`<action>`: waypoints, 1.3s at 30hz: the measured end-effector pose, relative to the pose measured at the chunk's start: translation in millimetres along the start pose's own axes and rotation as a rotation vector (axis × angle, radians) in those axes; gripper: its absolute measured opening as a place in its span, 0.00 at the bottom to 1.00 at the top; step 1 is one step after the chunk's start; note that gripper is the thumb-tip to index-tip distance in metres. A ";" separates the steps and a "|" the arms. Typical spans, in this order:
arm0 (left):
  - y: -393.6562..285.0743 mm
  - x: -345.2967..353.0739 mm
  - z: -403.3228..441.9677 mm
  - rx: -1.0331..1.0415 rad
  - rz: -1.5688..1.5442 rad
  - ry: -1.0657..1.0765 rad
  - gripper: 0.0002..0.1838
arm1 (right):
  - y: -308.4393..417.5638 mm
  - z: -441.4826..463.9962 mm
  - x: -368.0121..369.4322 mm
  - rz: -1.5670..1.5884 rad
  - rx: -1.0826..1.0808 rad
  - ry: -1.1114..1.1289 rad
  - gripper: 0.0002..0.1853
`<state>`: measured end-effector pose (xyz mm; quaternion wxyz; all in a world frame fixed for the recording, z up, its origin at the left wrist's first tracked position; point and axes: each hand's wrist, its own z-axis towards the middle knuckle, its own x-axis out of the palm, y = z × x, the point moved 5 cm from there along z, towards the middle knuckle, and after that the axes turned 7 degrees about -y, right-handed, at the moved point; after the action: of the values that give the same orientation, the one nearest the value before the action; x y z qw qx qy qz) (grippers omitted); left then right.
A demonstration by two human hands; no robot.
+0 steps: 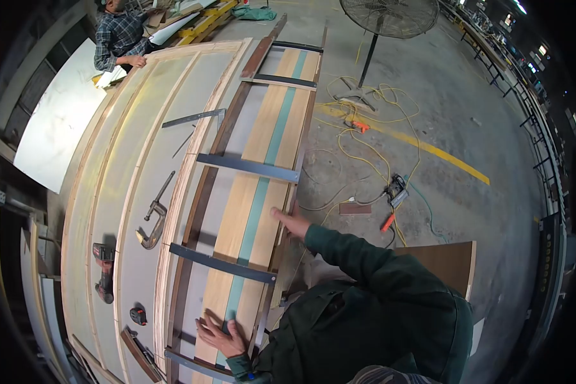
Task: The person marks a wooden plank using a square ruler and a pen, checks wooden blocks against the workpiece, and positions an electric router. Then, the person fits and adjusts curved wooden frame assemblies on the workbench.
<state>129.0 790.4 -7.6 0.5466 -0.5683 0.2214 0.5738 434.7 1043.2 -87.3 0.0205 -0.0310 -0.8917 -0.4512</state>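
A long wooden panel with a teal stripe down its middle lies in a dark frame. Dark crossbars span it at intervals. My right hand is at the panel's right edge, thumb on the top face, the other fingers partly hidden over the side. Lower down, my left hand rests on the panel with its fingers spread, between two crossbars. It holds nothing.
Left of the panel lie a clamp, a drill, a tape measure and a square. A co-worker stands at the far left. A fan, cords and a power tool stand or lie on the floor.
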 end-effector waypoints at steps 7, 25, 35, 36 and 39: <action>-53.5 30.8 -11.7 -0.106 0.298 0.068 0.37 | 26.1 26.3 -41.2 0.183 0.073 0.148 0.61; -54.5 29.9 -9.8 -0.179 0.284 0.062 0.35 | 52.5 50.7 -55.4 0.060 0.037 0.164 0.44; -57.0 29.5 -9.6 -0.199 0.270 0.057 0.34 | 41.2 59.5 -54.4 0.044 0.028 0.207 0.41; -56.1 29.7 -9.7 -0.206 0.277 0.060 0.34 | 42.6 58.3 -55.1 0.043 0.027 0.206 0.41; -56.1 30.5 -9.8 -0.224 0.287 0.064 0.33 | 47.6 56.0 -56.7 0.032 0.021 0.214 0.41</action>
<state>189.8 810.4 -16.8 0.3851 -0.6061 0.2522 0.6487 494.4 1114.3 -85.9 0.1229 0.0033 -0.8884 -0.4423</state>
